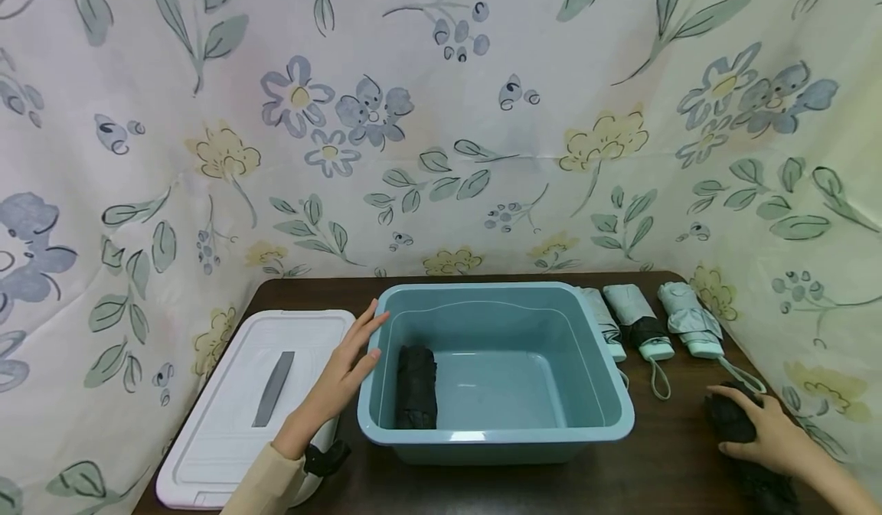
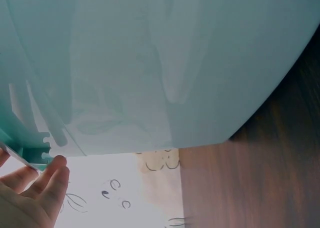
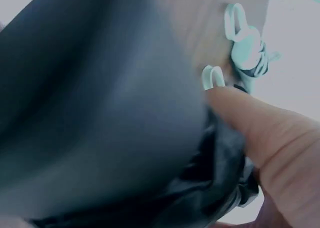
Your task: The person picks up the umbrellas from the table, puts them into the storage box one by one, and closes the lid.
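Observation:
A light blue plastic bin [image 1: 496,435] stands in the middle of the table in the head view. Inside, along its left wall, lies a black folded umbrella [image 1: 416,389]. My left hand [image 1: 339,377] rests on the bin's left rim with its fingers stretched; the left wrist view shows those fingers [image 2: 52,185] right at the rim. At the right side of the table, my right hand [image 1: 768,435] grips another black folded umbrella [image 1: 730,419]. In the right wrist view its dark fabric [image 3: 220,153] fills much of the picture, with my thumb along one side.
Three pale green folded umbrellas [image 1: 630,308] with wrist loops lie beyond the bin's right side. A white lidded box [image 1: 227,415] with a grey handle stands on the left. A floral curtain [image 1: 441,132] hangs around the back and sides of the dark wooden table [image 1: 661,454].

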